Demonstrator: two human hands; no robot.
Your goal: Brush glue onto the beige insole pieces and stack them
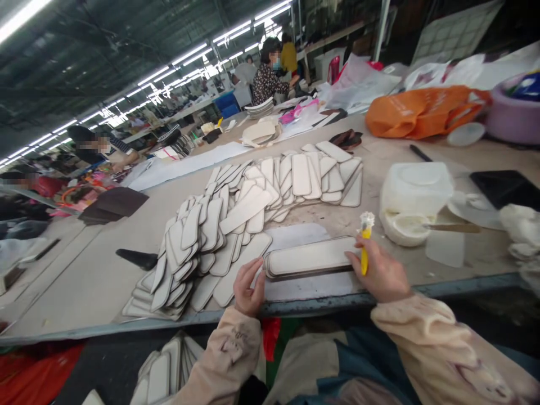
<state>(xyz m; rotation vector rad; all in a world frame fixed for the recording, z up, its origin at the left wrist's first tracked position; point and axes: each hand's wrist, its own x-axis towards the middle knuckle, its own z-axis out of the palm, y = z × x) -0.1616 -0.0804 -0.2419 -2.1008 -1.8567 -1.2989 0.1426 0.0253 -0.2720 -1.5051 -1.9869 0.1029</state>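
A squared stack of long, round-cornered white strips (312, 256) with dark edges lies near the table's front edge. At the stack's left end is my left hand (248, 287), its fingers and thumb closed against the corner. My right hand (386, 273) grips a small yellow-handled brush (365, 247), bristles up and caked with white. Fingers of that same hand also touch the right end of the stack. Beneath the stack shows a white sheet (299, 236). A large loose heap of similar white pieces (257, 191) spreads behind and to the left.
Right of the stack stands a cut-open white plastic jug (415, 194), with a wooden-handled stick (455, 228) across its opening. Farther back lie an orange bag (422, 112) and a purple basin (512, 112). A dark tool (137, 259) rests left of the heap. Co-workers (270, 73) sit beyond.
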